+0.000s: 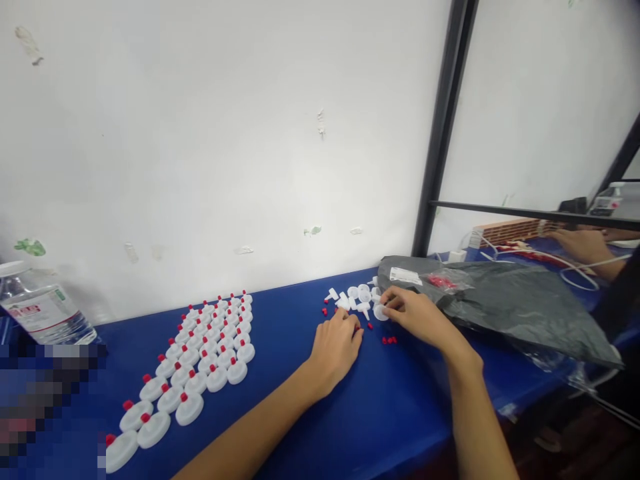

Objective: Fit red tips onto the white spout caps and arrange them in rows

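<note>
My left hand [336, 348] rests on the blue table [320, 427], its fingers curled down over small red caps [389, 341] beside a loose heap of white plastic lids [357, 297]. What its fingertips hold is hidden. My right hand [417, 313] pinches a white lid [381, 312] at the edge of that heap. To the left, several rows of white lids fitted with red caps [200, 360] stand lined up on the table.
A grey plastic bag [520, 303] with a clear pouch of red caps [443, 281] lies to the right. A water bottle [43, 307] stands at the far left. Another person's hand [583, 245] works past a black post [443, 127]. A white wall runs behind.
</note>
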Available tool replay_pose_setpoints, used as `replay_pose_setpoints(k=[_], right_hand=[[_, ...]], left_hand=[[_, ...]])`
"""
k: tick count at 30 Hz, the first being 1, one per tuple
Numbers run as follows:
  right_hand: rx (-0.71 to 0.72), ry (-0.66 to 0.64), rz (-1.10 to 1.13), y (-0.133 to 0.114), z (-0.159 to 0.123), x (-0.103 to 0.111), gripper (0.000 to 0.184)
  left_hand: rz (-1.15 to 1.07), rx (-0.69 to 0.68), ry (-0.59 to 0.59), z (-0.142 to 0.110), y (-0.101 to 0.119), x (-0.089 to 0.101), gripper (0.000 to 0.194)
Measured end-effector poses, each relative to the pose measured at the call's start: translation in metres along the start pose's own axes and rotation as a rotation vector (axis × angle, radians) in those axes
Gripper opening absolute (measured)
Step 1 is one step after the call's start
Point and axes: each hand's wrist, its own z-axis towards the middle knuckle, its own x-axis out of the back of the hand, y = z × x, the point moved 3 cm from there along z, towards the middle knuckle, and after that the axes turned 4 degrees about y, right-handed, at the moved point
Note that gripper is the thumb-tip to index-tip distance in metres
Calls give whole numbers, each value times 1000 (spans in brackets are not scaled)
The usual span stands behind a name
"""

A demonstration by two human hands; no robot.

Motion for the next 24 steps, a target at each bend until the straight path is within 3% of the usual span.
replay_pose_setpoints(k=[6,13,18,21,24], right_hand=[[65,-43,380,-17,-4,4,30],[134,-204,453,-55,-15,7,35],[183,-246,447,-96,-24,-8,28],[277,-294,485,-118,-31,-15,23],[327,-354,493,-130,-37,-20,22]], left_hand=[[-169,-55,108,-34,-11,24,20],[-274,-182,230,-90,-49,56,26],[-376,-19,238,-97,-71,68,25],[-477,53,236,-94,-72,69,24],[-527,41,236,-95,-68,68,22]])
